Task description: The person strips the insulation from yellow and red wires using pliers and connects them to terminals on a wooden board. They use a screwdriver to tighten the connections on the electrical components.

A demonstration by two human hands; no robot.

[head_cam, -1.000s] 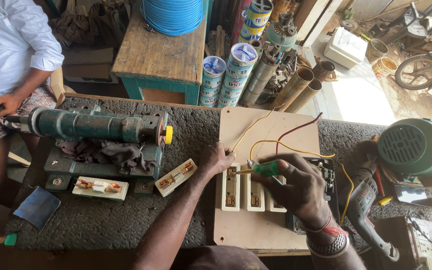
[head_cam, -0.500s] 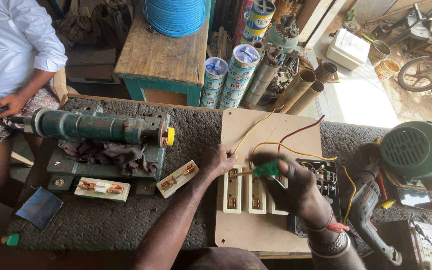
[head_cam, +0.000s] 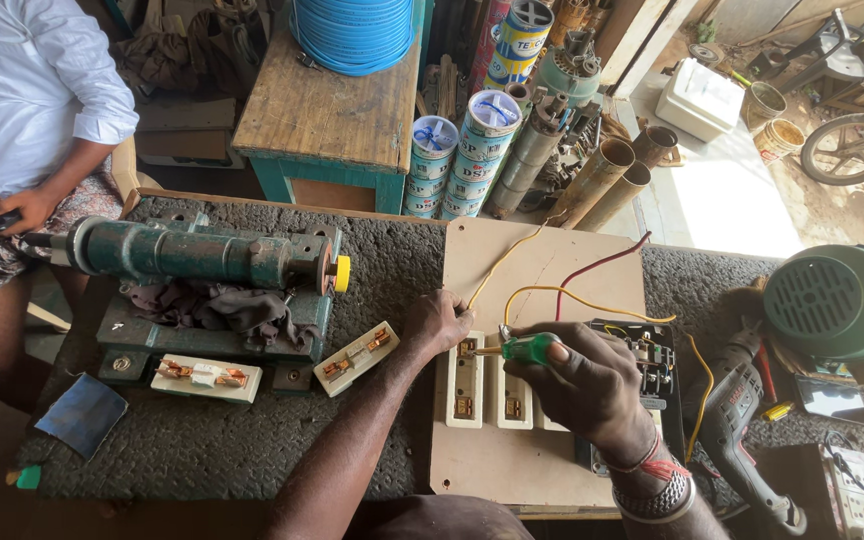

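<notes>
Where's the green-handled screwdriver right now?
The screwdriver is in the right hand, over the wooden board at centre-right of the head view, its tip at the leftmost white fuse holder, which the left hand steadies.

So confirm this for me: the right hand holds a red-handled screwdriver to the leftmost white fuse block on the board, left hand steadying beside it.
Wrong in one respect: the screwdriver has a green handle, not red, as the head view shows. The rest stands: the right hand holds it with its tip at the leftmost white fuse block on the board, and the left hand rests beside that block.
</notes>
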